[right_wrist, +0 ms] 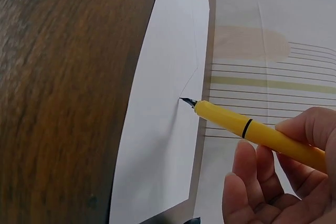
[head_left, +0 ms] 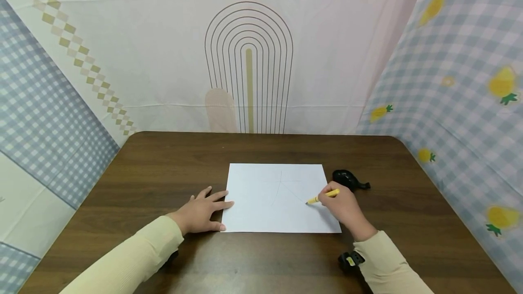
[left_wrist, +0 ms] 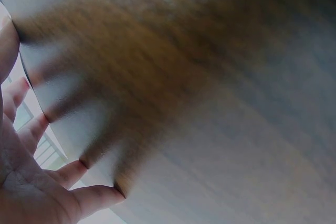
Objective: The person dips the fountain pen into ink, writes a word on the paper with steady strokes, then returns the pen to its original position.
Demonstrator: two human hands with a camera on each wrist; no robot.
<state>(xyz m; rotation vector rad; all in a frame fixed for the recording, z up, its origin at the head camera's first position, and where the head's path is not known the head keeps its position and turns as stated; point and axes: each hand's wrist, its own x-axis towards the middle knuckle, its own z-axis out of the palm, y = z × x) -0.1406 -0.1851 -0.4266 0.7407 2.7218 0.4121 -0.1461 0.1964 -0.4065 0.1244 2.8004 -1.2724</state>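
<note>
A white sheet of paper (head_left: 261,214) lies on the brown wooden table (head_left: 163,158). Thin strokes (head_left: 281,181) mark it: a horizontal line, a crossing upright one that bends left below, and a diagonal running down right. My right hand (head_left: 342,205) grips a yellow fountain pen (right_wrist: 223,116). Its nib (right_wrist: 186,100) touches the paper at the diagonal's lower end. My left hand (head_left: 202,213) lies with straight, spread fingers at the sheet's left edge, some fingertips and the thumb on the paper. In the left wrist view, the left hand's fingers (left_wrist: 97,200) press a blurred surface.
Behind my right hand, just off the sheet's right edge, lies a glossy black bulb-shaped thing (head_left: 346,178) with a narrow neck. A patterned white cloth (head_left: 163,58) hangs behind the table. Blue checked cloths with yellow fruit (head_left: 461,103) hang at the right side.
</note>
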